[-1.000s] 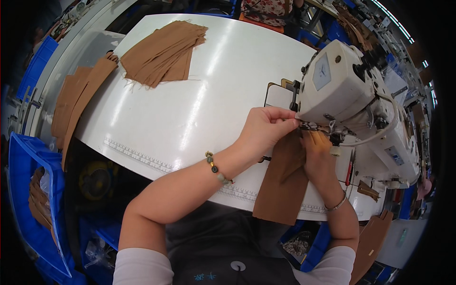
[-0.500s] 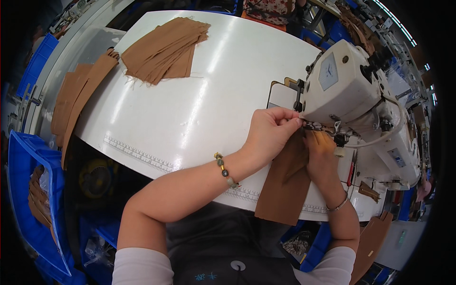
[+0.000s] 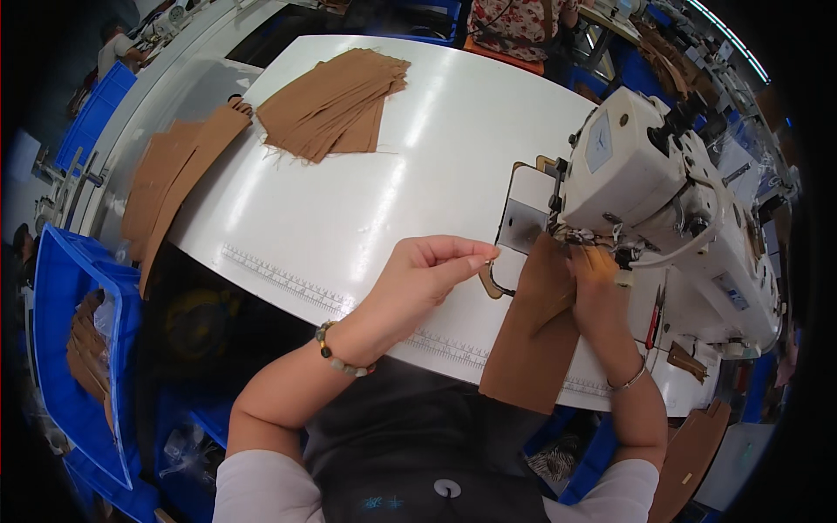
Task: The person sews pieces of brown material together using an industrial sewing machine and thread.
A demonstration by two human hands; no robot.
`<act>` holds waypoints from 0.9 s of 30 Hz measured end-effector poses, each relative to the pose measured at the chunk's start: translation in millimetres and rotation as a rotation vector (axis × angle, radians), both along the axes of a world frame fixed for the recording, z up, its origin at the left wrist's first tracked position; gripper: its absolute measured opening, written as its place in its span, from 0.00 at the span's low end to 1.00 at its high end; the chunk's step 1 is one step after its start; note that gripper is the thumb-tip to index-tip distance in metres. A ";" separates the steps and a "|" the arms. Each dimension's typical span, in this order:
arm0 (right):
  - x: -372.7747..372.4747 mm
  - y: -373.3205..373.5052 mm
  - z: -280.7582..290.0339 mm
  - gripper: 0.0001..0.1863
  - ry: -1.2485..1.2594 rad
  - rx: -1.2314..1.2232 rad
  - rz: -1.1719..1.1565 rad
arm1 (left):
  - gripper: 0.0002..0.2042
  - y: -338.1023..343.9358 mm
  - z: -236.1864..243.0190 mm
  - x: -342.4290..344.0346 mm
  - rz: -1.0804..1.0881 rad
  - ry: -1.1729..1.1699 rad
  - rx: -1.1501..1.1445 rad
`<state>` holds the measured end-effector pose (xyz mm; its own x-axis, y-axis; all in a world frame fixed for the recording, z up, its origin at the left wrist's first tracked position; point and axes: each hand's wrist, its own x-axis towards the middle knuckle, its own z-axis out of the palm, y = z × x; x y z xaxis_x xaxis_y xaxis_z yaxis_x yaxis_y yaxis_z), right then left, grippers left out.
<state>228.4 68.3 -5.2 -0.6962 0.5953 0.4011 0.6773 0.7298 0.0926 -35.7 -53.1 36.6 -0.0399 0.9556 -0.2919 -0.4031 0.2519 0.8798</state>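
Note:
A long brown fabric piece (image 3: 530, 349) runs from under the head of a white sewing machine (image 3: 641, 166) down over the table's near edge. My right hand (image 3: 602, 292) grips its right side close to the needle area, fingers curled and partly hidden by the machine, with an orange tint on them. To the left of the cloth, my left hand (image 3: 423, 283) is raised over the table with thumb and forefinger pinched together. Whatever is between those fingertips is too small to make out. The stitching point itself is hidden behind machine parts.
A fanned stack of brown fabric pieces (image 3: 336, 105) lies at the far left of the white table (image 3: 453, 131); more brown pieces (image 3: 179, 170) hang at its left end. Red-handled scissors (image 3: 654, 322) lie right of my right hand. A blue bin (image 3: 52, 288) stands at left.
My left hand has let go of the cloth at the machine and moved left and toward me, still pinched. My right hand stays on the cloth. The view has shifted slightly.

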 end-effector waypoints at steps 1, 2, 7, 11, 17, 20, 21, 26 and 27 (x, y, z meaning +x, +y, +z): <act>0.2 -1.0 -0.4 0.12 0.017 -0.007 0.017 | 0.13 -13.3 0.7 -8.6 0.031 0.022 -0.010; 0.7 -1.9 -0.3 0.13 -0.021 0.000 -0.019 | 0.13 -28.0 1.5 -20.0 0.060 0.003 -0.043; 1.4 -0.1 -0.6 0.15 -0.029 -0.087 -0.051 | 0.14 -95.5 -0.9 -57.4 0.233 -0.064 -0.116; 3.5 2.6 -3.0 0.19 -0.033 -0.178 -0.059 | 0.13 -147.8 -12.1 -75.1 0.334 -0.068 -0.094; 2.6 3.9 -4.6 0.20 -0.007 -0.102 -0.074 | 0.31 -187.1 -44.9 -94.7 0.326 0.098 -0.302; 3.4 2.1 -3.6 0.20 -0.015 -0.126 -0.101 | 0.43 -173.2 -59.3 -100.1 0.596 -0.317 -0.249; 3.8 2.2 -3.4 0.20 -0.024 -0.125 -0.091 | 0.43 -168.6 -61.6 -99.2 0.561 -0.328 -0.179; 4.3 4.1 -4.6 0.20 -0.038 -0.115 -0.086 | 0.42 -158.4 -59.2 -91.8 0.613 -0.560 -0.098; 4.2 4.4 -4.8 0.20 -0.034 -0.112 -0.068 | 0.42 -160.0 -57.6 -90.9 0.600 -0.542 -0.141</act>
<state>232.6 72.7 -10.0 -0.6651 0.6809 0.3066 0.7232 0.6896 0.0371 -126.6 -213.1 -21.0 -0.3518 0.7694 -0.5331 -0.8644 -0.0484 0.5005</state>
